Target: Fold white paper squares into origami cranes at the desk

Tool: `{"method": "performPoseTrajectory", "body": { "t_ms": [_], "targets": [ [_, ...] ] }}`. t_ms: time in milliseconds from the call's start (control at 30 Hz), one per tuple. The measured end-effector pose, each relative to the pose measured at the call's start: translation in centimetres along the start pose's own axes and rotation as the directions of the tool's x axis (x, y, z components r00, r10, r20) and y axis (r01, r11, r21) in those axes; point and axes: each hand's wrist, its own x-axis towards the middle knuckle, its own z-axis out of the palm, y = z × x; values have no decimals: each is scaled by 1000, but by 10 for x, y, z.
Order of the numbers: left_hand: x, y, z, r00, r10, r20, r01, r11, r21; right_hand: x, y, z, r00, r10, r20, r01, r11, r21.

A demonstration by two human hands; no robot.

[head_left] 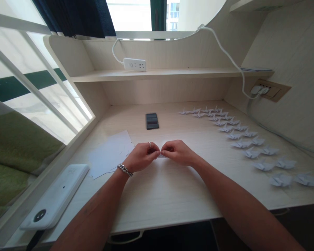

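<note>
The person's left hand and right hand meet above the middle of the worktop, thumbs and fingers pinching a small piece of paper from either side. Little of it shows between the fingertips, so its exact folds cannot be told. The step in hand looks like folding or creasing it. The next move seems to call for a light, even pinch with the edges lined up. Loose white sheets lie near the left hand; folded paper birds stand in rows to the right.
</note>
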Motion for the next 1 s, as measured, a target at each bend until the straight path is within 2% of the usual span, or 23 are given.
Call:
{"method": "performPoseTrajectory", "body": {
  "t_ms": [100, 267, 333, 367, 467, 533, 600, 700, 900, 1000],
  "targets": [
    [-1, 1, -5, 999, -9, 31, 10, 999, -43, 0, -1, -4, 1000, 10, -2, -10, 1000, 20],
    [0, -5, -12, 1000, -18, 8, 19, 997, -73, 0, 3, -9, 999, 38, -16, -37, 997, 75],
    [1, -11, -14, 998, -42, -40, 35, 987, -154, 1, 7, -10, 997, 71, -38, -65, 990, 125],
    [1, -14, -15, 994, -72, -79, 50, 968, -245, 2, 10, -10, 994, 95, -56, -84, 981, 175],
    [4, -20, -9, 976, -160, -149, 63, 859, -509, 5, 14, -8, 974, 174, -143, -109, 920, 377],
    [7, -20, -1, 981, -163, -107, 77, 827, -557, 7, 14, -3, 963, 207, -170, -107, 879, 465],
    [9, -18, 9, 991, -125, -56, 77, 845, -530, 8, 13, 2, 964, 207, -166, -98, 860, 502],
    [11, -15, 19, 992, -100, -82, 47, 870, -490, 8, 11, 8, 976, 163, -146, -76, 879, 471],
    [10, -16, 18, 991, -95, -97, 63, 955, -289, 8, 9, 8, 985, 90, -145, -47, 961, 272],
    [10, -17, 21, 990, -108, -92, 71, 939, -336, 8, 10, 10, 980, 89, -177, -57, 983, 177]
  ]
}}
